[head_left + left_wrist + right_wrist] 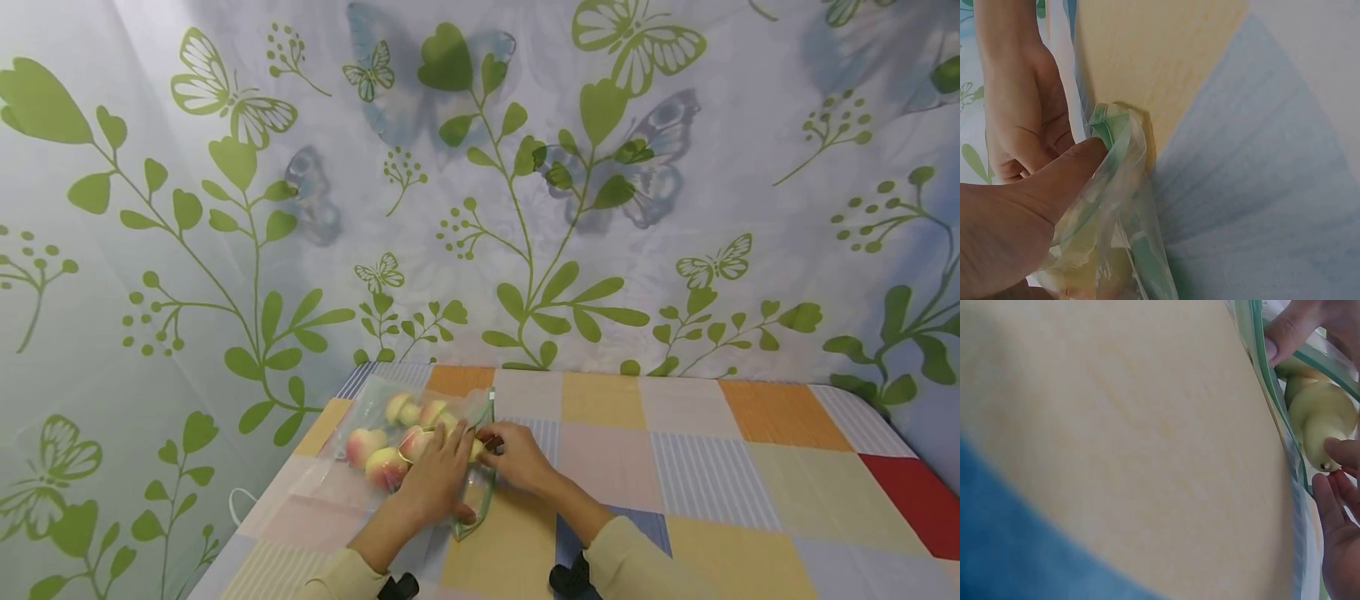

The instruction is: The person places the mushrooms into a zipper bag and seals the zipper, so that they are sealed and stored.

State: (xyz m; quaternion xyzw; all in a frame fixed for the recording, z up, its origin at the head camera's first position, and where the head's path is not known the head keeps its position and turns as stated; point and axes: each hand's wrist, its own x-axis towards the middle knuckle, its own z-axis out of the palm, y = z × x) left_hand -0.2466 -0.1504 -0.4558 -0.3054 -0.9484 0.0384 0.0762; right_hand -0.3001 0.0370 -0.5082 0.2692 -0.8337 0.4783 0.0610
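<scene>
A clear zip bag (375, 390) with a green zip strip lies on the cloth, holding several yellow-and-red pears (386, 468). My left hand (437, 475) lies across the bag near its mouth, fingers over the plastic. Its thumb (1072, 175) is at the green zip strip (1109, 128), holding the edge. At the bag's mouth, my right hand (521, 457) pinches the narrow end of a pear (1317, 440) between thumb and fingers. The right wrist view shows the mouth parted around this pear. Part of the pears is hidden under my left hand.
A patchwork cloth (600, 454) covers the table, with a curtain (480, 208) of green leaves and butterflies behind it. A thin white cord (238, 504) loops beside the table's left edge.
</scene>
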